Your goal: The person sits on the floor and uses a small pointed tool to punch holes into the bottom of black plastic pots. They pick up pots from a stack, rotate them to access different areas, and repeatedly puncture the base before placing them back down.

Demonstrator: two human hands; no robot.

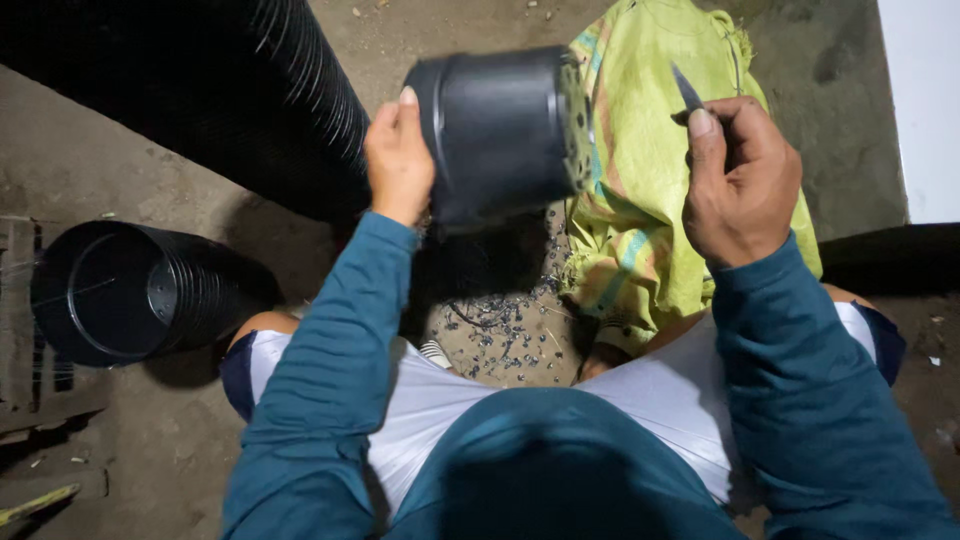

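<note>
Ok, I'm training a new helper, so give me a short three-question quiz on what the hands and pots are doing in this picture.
1. True or false: the left hand holds the round black plastic pot on its side.
2. What does the right hand grip: A) a small dark-bladed knife, B) a brush, C) a spoon?
3. Fill in: small black plastic bits lie on the ____ between the knees, beside the yellow-green woven sack.

Key: 1 true; 2 A; 3 ground.

The person is wearing a teal long-sleeved top (560, 470), its sleeves (330, 370) reaching the wrists, and white shorts (660, 390) with dark hems.
</note>
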